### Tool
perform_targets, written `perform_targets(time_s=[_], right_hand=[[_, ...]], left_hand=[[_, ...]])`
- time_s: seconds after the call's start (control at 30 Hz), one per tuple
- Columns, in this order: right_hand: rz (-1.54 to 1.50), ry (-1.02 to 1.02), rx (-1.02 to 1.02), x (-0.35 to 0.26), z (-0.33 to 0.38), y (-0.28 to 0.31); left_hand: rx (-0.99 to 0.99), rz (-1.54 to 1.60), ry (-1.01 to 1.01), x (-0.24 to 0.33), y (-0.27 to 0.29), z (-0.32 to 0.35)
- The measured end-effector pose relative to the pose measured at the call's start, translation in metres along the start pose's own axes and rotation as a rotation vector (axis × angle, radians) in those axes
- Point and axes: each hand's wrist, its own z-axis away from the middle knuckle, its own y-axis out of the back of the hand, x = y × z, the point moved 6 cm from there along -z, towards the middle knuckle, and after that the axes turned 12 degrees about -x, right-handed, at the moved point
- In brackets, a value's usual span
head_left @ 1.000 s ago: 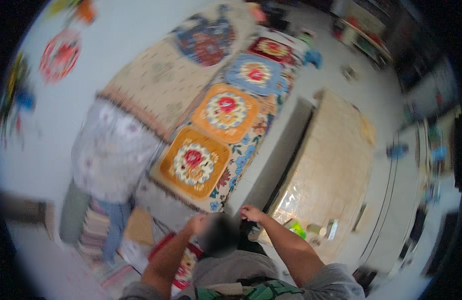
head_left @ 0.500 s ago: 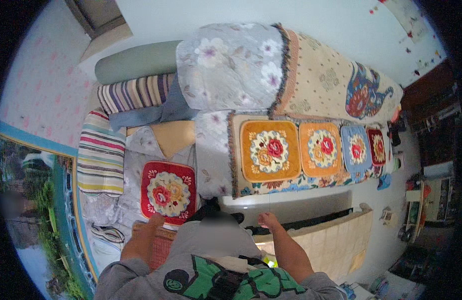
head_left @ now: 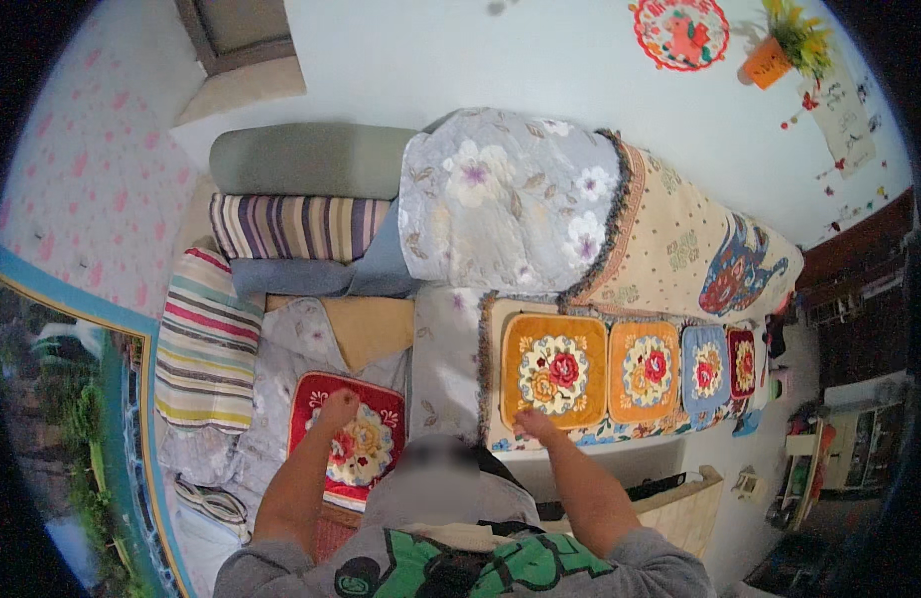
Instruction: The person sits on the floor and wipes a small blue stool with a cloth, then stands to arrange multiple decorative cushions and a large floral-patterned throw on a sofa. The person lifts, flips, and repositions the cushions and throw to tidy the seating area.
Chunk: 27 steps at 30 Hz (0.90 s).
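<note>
My left hand [head_left: 338, 410] is curled closed, above the red seat cushion [head_left: 316, 439] with its rose pattern. No object shows in its fingers. Stretched forward on the other side, my right hand [head_left: 531, 425] is also closed, with nothing visible in it. It overlaps the near edge of the golden-yellow flowered cushion [head_left: 592, 344]; whether either hand touches a cushion I cannot tell. Beyond that cushion an orange one [head_left: 645, 404], a blue one [head_left: 691, 399] and a dark red one [head_left: 742, 364] lie in a row along the sofa seat.
A grey flowered cover [head_left: 490, 234] and a beige patterned throw [head_left: 659, 229] drape the sofa back. At the left lie a striped pillow [head_left: 206, 344], a striped bolster [head_left: 291, 227] and a green backrest [head_left: 311, 159]. A pale wooden table [head_left: 679, 523] stands at the right.
The view has tipped up, showing more wall with a round red decoration and a hanging plant. My left hand has risen over the red cushion; my right hand now overlaps the golden-yellow cushion.
</note>
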Motion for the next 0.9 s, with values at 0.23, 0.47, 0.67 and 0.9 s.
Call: perform_targets(time_s=[0.23,0.47,0.67,0.9], right_hand=[[0.144,0.590,0.165,-0.310,-0.037,0.150],[0.253,0.897,0.024,-0.557,-0.064,0.076],[0.828,1.122,0.078,-0.640,-0.088,-0.025],[1.322,1.177,0.082,-0.672,-0.115,-0.064]], left_hand=[[0.216,0.206,0.033,0.053,0.035,0.048],[-0.246,-0.419,0.507,-0.159,-0.129,0.244],[-0.267,0.421,0.921,-0.161,-0.279,0.352],[-0.298,0.181,0.544,-0.152,-0.283,0.234]])
